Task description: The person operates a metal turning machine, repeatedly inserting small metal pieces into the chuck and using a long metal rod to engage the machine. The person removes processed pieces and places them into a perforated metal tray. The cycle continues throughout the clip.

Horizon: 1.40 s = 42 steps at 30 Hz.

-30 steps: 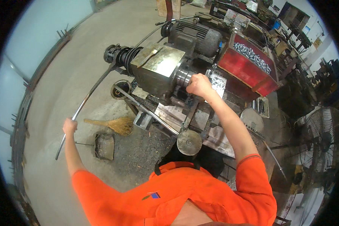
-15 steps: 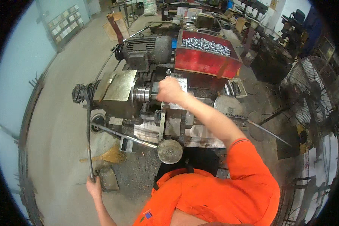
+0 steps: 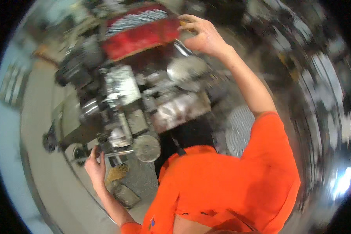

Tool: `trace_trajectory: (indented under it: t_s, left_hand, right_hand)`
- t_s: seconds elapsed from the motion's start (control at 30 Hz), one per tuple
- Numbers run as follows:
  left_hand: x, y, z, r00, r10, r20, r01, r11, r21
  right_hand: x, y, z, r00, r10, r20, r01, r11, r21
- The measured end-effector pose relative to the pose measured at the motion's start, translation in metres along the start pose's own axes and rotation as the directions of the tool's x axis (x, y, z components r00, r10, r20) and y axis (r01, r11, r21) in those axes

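Note:
The picture is smeared by motion. My right hand is raised at the near right corner of a red tray filled with small silvery metal pieces; its fingers are apart and curled, with a small yellowish spot at the fingertips. My left hand is low on the left, its fingers up against a lever at the front of a grey metalworking machine. Whether that hand grips anything is lost in the blur. A round metal handwheel sits just right of it.
A dark electric motor sits at the machine's far left. A round metal disc lies below the red tray. A straw broom head and a flat pan lie on the concrete floor. Cluttered benches blur along the right.
The view has swung round. My right hand left the machine's middle and rose to the red tray's corner. My left hand came up from the long rod's end to the machine's front.

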State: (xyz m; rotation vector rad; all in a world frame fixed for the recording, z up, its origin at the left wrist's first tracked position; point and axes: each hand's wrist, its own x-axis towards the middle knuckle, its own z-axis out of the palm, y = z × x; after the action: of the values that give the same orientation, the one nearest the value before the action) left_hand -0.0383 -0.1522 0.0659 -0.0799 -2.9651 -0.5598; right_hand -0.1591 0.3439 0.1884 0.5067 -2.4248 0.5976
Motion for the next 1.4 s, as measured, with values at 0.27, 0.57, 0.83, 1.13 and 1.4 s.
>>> trace_trajectory:
  t_s: [0.27, 0.57, 0.83, 1.13, 1.4]
  left_hand:
    - [0.043, -0.06, 0.12, 0.964, 0.004, 0.266, 0.131, 0.864, -0.486]
    - [0.041, -0.061, 0.113, 0.954, -0.074, 0.292, 0.178, 0.921, -0.347]
    - [0.033, -0.052, 0.114, 0.976, -0.166, 0.139, 0.174, 0.983, -0.051]
    - [0.028, -0.026, 0.09, 0.99, -0.068, 0.125, 0.084, 0.989, -0.124]
    - [-0.022, -0.053, -0.032, 0.975, -0.076, -0.209, 0.056, 0.993, -0.099]
  right_hand:
    - [-0.411, 0.123, -0.068, 0.694, 0.622, 0.363, -0.228, 0.668, -0.708]
    - [-0.632, 0.092, 0.015, -0.038, 0.974, 0.223, -0.714, 0.129, -0.688]
    - [-0.671, 0.098, 0.026, -0.078, 0.931, 0.356, -0.548, 0.258, -0.796]
    - [-0.344, 0.049, -0.007, 0.774, 0.63, 0.06, -0.607, 0.711, 0.356]
    - [-0.035, -0.103, 0.138, 0.927, -0.265, 0.264, 0.103, 0.86, 0.5]
